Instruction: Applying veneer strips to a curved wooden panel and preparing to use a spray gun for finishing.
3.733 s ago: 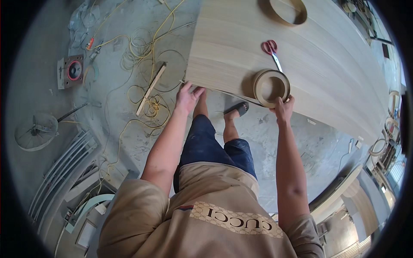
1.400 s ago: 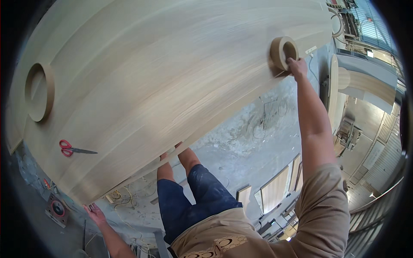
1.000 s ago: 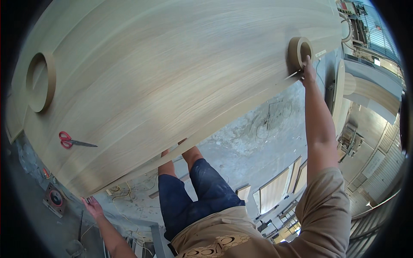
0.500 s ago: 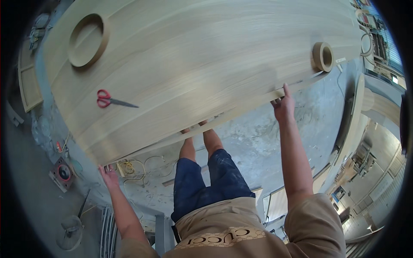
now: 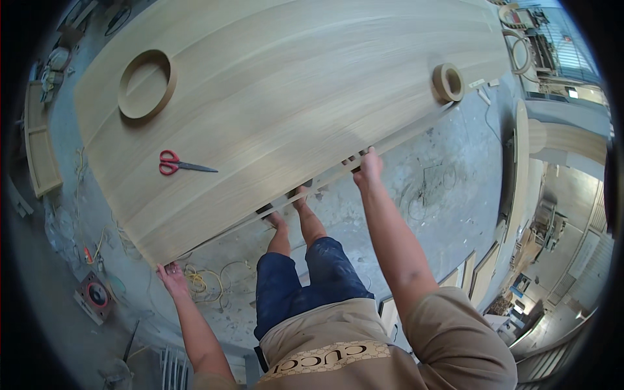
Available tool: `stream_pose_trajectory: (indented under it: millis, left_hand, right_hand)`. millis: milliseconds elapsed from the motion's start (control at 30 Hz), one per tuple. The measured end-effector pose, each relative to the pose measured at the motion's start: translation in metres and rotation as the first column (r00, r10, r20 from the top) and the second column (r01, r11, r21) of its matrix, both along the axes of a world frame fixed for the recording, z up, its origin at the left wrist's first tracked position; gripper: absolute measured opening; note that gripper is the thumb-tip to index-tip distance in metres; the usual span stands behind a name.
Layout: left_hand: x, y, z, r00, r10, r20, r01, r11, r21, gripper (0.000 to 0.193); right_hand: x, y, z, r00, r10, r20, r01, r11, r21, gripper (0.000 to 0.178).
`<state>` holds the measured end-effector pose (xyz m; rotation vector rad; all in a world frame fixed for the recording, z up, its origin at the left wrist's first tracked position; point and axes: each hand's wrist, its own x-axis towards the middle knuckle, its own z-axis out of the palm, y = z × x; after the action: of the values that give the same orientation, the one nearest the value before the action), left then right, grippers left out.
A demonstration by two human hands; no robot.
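A large pale wood panel [image 5: 292, 97] lies before me. Along its near edge runs a thin wood-coloured edging strip [image 5: 406, 138], bowed slightly away from the panel between my hands. At the near left corner my left hand [image 5: 173, 278] is closed on the strip's end, fingertips partly hidden by the panel. My right hand [image 5: 369, 168] grips the strip near the middle of that edge, thumb on top and fingers behind. To the right, the strip leads toward a small roll of edging [image 5: 448, 82] standing on the panel.
On the panel lie red-handled scissors [image 5: 185, 164] and a larger ring of edging [image 5: 147, 84]. Yellow cable [image 5: 205, 281] trails on the floor beneath the near edge. A red-and-black round device [image 5: 96, 296] sits at lower left. Boards [image 5: 520, 169] lean at the right.
My right hand has slid left along the near edge, closer to the middle. My left hand stays at the corner. The whole view has shifted somewhat.
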<state>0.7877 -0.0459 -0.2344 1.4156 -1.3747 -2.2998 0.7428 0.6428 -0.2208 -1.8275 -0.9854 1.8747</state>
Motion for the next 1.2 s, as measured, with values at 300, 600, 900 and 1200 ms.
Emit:
stream_pose_trajectory:
  millis: [300,600,900,1200]
  left_hand:
    - [-0.004,0.008,0.005,1.000,-0.010,0.000,0.010,1.000,-0.027,0.038]
    - [-0.002,-0.004,-0.007,0.999,0.004,-0.043,-0.003,0.999,0.032,0.036]
    - [-0.022,0.052,0.009,0.984,0.074,0.163,-0.067,0.996,-0.053,0.070]
    - [0.028,0.419,0.064,0.957,0.062,0.282,-0.097,0.989,0.114,0.091]
  right_hand:
    - [-0.022,0.011,-0.001,0.995,0.001,-0.105,-0.009,0.997,-0.073,0.084]
    - [-0.026,0.014,-0.021,0.966,-0.085,-0.246,0.062,0.993,-0.101,0.091]
    - [-0.030,0.011,-0.023,0.940,-0.165,-0.299,0.130,0.983,-0.133,0.091]
    - [-0.024,0.005,-0.030,0.962,-0.141,-0.233,0.102,0.980,-0.173,0.091]
